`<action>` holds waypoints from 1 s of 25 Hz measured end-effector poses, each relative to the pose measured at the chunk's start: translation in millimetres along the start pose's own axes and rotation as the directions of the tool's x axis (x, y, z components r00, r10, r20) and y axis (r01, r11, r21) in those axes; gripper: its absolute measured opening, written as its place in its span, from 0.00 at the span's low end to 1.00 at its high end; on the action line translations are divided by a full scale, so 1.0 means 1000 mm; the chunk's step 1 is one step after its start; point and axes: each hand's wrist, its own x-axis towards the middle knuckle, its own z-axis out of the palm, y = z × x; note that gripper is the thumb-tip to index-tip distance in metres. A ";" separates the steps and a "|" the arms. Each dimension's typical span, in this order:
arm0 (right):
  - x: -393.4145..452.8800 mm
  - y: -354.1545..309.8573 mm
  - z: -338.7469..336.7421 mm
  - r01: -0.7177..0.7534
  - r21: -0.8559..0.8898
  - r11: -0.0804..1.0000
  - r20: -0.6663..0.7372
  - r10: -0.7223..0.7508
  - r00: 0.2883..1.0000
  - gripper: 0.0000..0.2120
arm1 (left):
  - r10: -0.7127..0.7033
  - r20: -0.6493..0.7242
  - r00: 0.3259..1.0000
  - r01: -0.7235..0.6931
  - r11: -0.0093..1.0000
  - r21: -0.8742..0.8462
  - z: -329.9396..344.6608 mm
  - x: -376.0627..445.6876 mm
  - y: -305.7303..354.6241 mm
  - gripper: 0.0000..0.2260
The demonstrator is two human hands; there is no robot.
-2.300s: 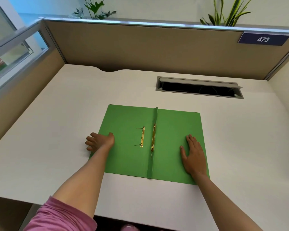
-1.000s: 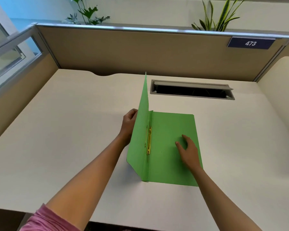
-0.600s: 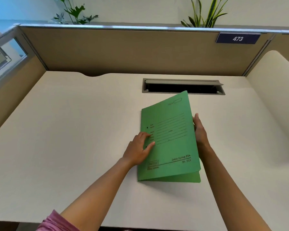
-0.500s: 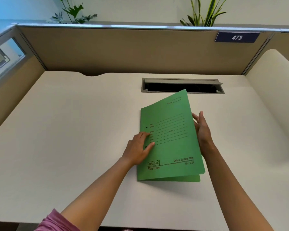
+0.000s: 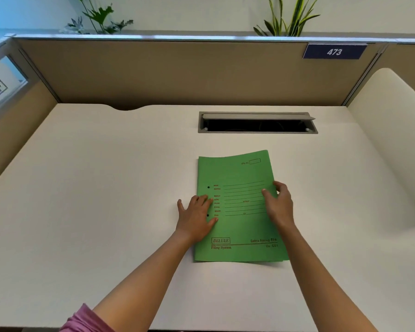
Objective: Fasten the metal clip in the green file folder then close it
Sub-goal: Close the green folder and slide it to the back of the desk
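The green file folder (image 5: 240,226) lies on the white desk with its printed front cover down over the back cover. The metal clip is hidden inside. My left hand (image 5: 197,218) rests flat on the folder's spine edge, fingers spread and pressing down. My right hand (image 5: 279,204) rests on the folder's right edge, fingers curled lightly on the cover. The far right corner of the cover bows up slightly.
A grey cable slot (image 5: 258,122) is cut into the white desk (image 5: 106,200) just beyond the folder. Beige partition walls (image 5: 177,73) enclose the desk at the back and sides, with a blue "473" sign (image 5: 334,52). A curved white panel (image 5: 391,121) stands at the right.
The folder lay open with the clip visible; my left hand swung the left cover up and over. The cover has now dropped flat and my right hand moved from under its edge onto it.
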 end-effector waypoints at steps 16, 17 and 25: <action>-0.023 0.071 0.024 0.433 -0.499 0.751 0.242 -0.359 0.901 0.28 | -0.179 -0.004 0.984 0.177 0.976 -0.125 -0.017 0.012 0.025 0.30; -0.023 0.074 0.024 0.451 -0.520 0.726 0.255 -0.372 0.893 0.29 | -0.223 -0.018 0.975 0.218 0.965 -0.147 -0.018 0.013 0.028 0.33; -0.021 0.081 0.026 0.469 -0.548 0.692 0.261 -0.391 0.882 0.30 | -0.623 0.165 0.764 0.641 0.706 -0.301 -0.027 0.021 0.040 0.43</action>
